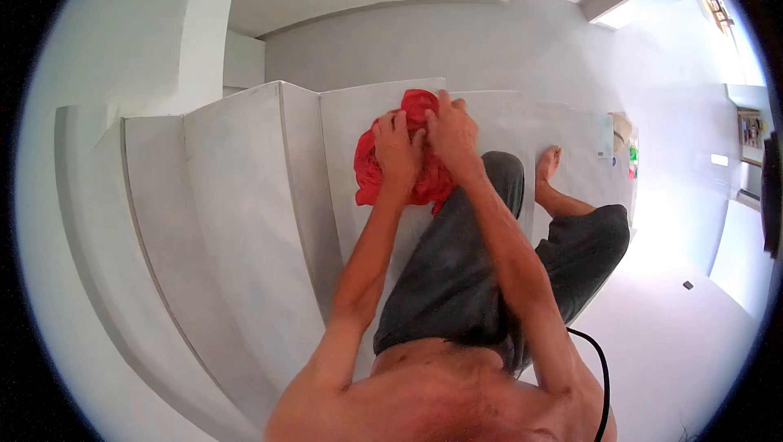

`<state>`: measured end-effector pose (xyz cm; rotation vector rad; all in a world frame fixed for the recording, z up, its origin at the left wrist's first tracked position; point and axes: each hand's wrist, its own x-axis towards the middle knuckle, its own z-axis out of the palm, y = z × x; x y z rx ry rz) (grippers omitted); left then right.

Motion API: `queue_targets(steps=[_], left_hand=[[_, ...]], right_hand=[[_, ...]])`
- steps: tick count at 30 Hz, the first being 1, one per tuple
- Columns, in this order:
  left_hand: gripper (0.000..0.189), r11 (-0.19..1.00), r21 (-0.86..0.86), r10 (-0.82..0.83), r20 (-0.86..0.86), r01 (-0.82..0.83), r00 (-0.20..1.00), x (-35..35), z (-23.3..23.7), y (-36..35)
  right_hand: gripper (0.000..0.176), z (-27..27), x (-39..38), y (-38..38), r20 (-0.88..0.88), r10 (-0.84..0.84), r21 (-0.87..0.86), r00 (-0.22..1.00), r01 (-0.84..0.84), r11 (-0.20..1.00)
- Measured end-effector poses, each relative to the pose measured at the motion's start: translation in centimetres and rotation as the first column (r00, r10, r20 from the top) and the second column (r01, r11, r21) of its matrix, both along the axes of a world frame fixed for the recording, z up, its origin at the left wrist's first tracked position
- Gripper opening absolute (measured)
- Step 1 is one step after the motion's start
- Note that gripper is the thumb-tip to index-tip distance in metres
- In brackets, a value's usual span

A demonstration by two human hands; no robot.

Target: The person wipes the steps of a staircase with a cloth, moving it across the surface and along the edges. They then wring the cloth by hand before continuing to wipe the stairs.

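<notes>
A crumpled red cloth (371, 169) lies bunched on a white stair step (347, 120) in front of me. My left hand (397, 151) rests on its middle, fingers curled into the folds. To its right, my right hand (453, 134) grips the cloth's upper right part, with the fingers bent over the bunched end. Both hands are close together, and the fingertips are partly sunk in the fabric. The far end of the cloth bulges up beyond my fingers, while loose folds spread below and left of my hands.
More white stairs (236, 173) rise on the left. My knee in dark grey trousers (444, 279) is close beside the cloth; my bare foot (550, 163) stands to the right. Farther right are a beige item (621, 129) and a small dark object (687, 285). A black cable (602, 352) hangs by my right arm.
</notes>
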<state>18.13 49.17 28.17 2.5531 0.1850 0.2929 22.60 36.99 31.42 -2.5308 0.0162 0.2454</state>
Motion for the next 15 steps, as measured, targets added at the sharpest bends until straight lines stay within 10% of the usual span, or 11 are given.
queue_targets(steps=[5,15], left_hand=[[0.025,0.997,-0.04,-0.059,0.0,0.059,0.998,-1.2,-1.0,0.0],[0.013,1.0,0.02,0.023,-0.044,-0.022,0.999,0.4,-1.3,0.9]], right_hand=[[0.026,-4.4,-1.1,0.6,0.014,0.273,-0.084,0.962,-0.271,0.959],[0.021,-4.6,-1.4,1.5,-0.028,0.119,0.062,0.993,-0.117,0.991]])
